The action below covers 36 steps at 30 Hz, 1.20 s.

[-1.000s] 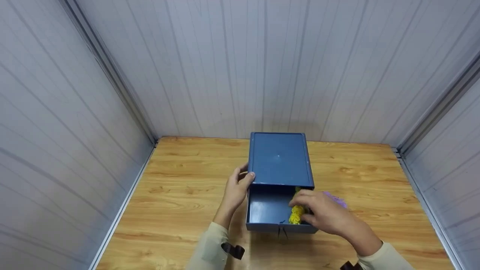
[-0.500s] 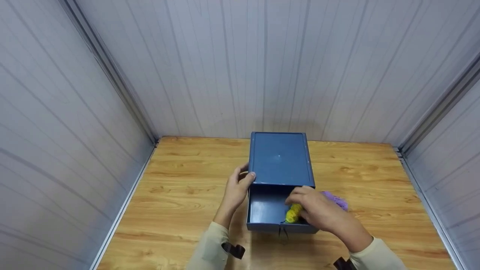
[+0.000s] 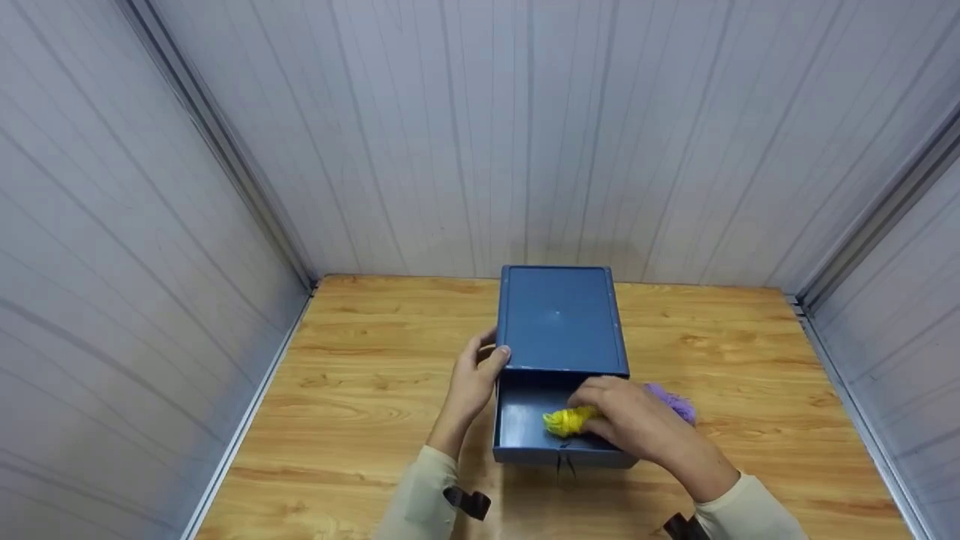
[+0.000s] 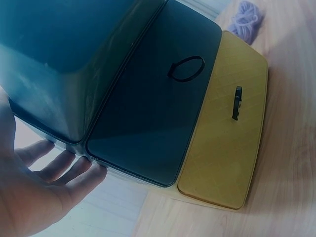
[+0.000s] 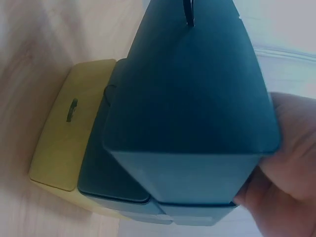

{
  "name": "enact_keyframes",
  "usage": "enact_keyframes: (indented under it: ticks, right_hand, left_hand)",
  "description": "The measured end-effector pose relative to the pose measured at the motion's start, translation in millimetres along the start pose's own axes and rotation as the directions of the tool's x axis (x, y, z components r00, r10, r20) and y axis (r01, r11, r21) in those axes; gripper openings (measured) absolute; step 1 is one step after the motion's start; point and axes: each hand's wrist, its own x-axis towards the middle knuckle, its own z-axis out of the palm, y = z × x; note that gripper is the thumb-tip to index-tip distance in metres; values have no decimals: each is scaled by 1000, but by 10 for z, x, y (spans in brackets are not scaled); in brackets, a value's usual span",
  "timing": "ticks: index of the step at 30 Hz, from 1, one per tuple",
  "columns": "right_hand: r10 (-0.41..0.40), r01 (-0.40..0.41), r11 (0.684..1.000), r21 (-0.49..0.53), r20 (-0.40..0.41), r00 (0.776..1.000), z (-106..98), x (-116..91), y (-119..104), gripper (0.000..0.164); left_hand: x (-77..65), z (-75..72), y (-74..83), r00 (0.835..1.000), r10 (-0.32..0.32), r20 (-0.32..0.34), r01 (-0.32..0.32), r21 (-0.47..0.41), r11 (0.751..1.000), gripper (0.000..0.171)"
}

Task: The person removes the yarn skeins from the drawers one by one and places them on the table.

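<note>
A blue-topped drawer unit [image 3: 559, 319] stands on the table with its top drawer [image 3: 523, 420] pulled out. My right hand [image 3: 634, 418] reaches over that drawer's right wall and grips a yellow skein of yarn [image 3: 562, 422], whose looped end points left over the drawer floor. The rest of the skein is hidden under the fingers. At the unit's left side, my left hand [image 3: 474, 375] rests with its thumb on the top's front corner. In the left wrist view its fingers [image 4: 74, 173] lie nearly straight against the side wall.
Below the open drawer are a shut dark blue drawer [image 4: 153, 103] and a shut yellow drawer [image 4: 224, 123], each with a black loop pull. Purple yarn [image 3: 671, 405] lies on the wooden table [image 3: 360, 375] right of the unit. Pale panel walls [image 3: 480, 135] enclose the table.
The yellow skein has turned from lying along the drawer's right side to pointing left, now gripped in my right hand, which has shifted slightly left. My left hand has stayed put.
</note>
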Motion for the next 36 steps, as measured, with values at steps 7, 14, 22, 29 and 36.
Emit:
enact_keyframes:
  ticks: [7, 14, 22, 29, 36]
  right_hand:
    - [-14, 15, 998, 64, -11, 1000, -8, -2, 34, 22]
    - [-30, 30, 999, 44, 8, 1000, -5, 21, 27, 18]
    - [-39, 38, 997, 65, 26, 999, 20, 56, 10, 22]
    - [-27, 18, 996, 91, 98, 995, 27, 81, 15, 26]
    - [-56, 51, 994, 99, 55, 997, 45, 91, 53, 23]
  left_hand:
    - [-4, -7, -1, 1000, 2, -1, -2, -2, 1000, 52]
    - [-9, -8, -1, 1000, 5, 3, -4, -2, 1000, 53]
    - [-18, -5, 12, 1000, -8, -6, 8, 18, 1000, 52]
    - [-3, 3, -15, 1000, -19, -13, 19, 13, 1000, 51]
    - [-9, 2, 9, 1000, -3, -6, 3, 16, 1000, 54]
